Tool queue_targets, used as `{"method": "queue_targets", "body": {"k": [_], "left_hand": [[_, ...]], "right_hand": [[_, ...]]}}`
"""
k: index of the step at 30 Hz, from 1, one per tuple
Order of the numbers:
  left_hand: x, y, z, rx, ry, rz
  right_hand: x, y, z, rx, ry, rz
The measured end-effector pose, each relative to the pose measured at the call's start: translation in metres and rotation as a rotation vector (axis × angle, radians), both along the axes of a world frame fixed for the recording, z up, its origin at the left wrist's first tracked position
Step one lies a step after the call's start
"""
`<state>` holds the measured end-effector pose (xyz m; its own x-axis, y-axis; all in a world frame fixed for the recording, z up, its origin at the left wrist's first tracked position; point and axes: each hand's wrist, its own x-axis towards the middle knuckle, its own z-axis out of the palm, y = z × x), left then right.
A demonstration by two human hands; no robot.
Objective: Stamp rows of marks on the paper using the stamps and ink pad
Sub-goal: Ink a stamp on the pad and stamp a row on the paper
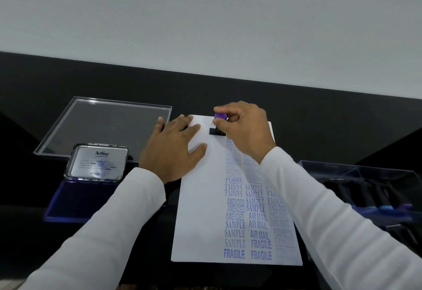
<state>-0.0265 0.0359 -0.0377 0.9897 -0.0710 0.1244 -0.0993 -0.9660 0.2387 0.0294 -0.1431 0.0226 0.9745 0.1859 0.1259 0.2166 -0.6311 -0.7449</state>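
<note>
A white sheet of paper (201, 209) lies on the black table, covered on its right half with columns of blue stamped words. My right hand (246, 134) grips a stamp (218, 123) with a purple knob and black base, its base down on the paper near the far edge. My left hand (173, 150) rests flat, fingers spread, on the paper's far left corner. The open ink pad (75, 200) with its blue pad and raised metal lid (97, 162) sits at the left.
A clear plastic lid (102, 127) lies flat behind the ink pad. At the right stands a clear box (365, 196) holding several more stamps. A white wall rises behind the table.
</note>
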Motion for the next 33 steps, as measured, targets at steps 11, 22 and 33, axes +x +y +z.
{"method": "queue_targets", "body": {"k": [11, 22, 33], "left_hand": [[0.0002, -0.0004, -0.0008, 0.009, -0.002, 0.009], [0.0009, -0.0005, -0.0013, 0.013, 0.009, 0.014], [0.0013, 0.0002, -0.0018, 0.027, 0.027, 0.016]], "right_hand": [[-0.0003, -0.0003, -0.0009, -0.013, 0.007, 0.006], [0.0016, -0.0015, 0.0009, -0.044, 0.031, 0.021], [0.0040, -0.0007, -0.0003, -0.026, 0.033, 0.022]]}}
